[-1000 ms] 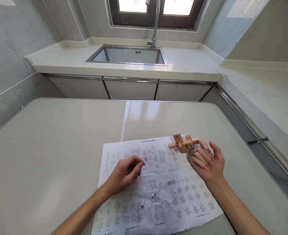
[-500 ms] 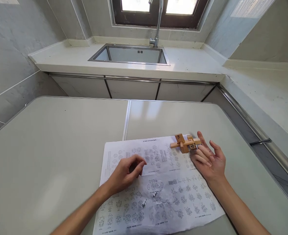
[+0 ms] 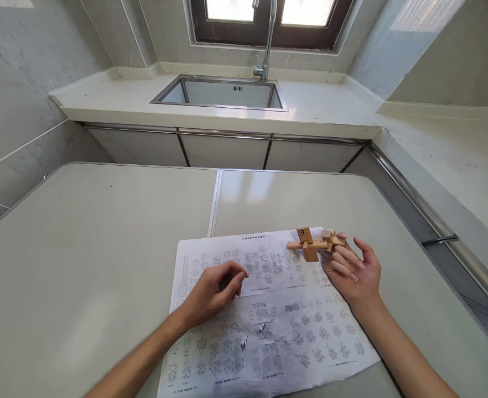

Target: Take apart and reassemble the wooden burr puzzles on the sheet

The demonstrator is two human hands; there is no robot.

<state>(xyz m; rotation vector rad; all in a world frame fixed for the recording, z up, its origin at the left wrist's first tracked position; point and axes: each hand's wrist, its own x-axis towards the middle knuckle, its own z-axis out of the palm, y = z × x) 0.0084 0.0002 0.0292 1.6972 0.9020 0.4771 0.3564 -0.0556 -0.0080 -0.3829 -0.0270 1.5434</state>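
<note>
A wooden burr puzzle (image 3: pixel 308 245) of crossed notched pieces, one marked with a black letter, lies at the upper right of the printed sheet. My right hand (image 3: pixel 354 271) rests palm up beside it. Its index finger touches the right end of the puzzle, its thumb stands apart, and the other fingers are loosely bent. Over the middle of the printed sheet (image 3: pixel 277 354) rests my left hand (image 3: pixel 217 290), curled with thumb and fingers together. Nothing shows in it, though the inside of the curl is dark.
The sheet, creased and slightly torn, carries rows of small diagrams and lies on a pale table (image 3: pixel 90 249) with a seam. Beyond are a counter with a sink (image 3: pixel 223 91) and a tap (image 3: pixel 264 63). A metal-edged counter (image 3: pixel 447 243) runs along the right.
The pieces at the puzzle's right end have turned, and their letters no longer show. My right index finger has come down against them. The left hand has stayed still.
</note>
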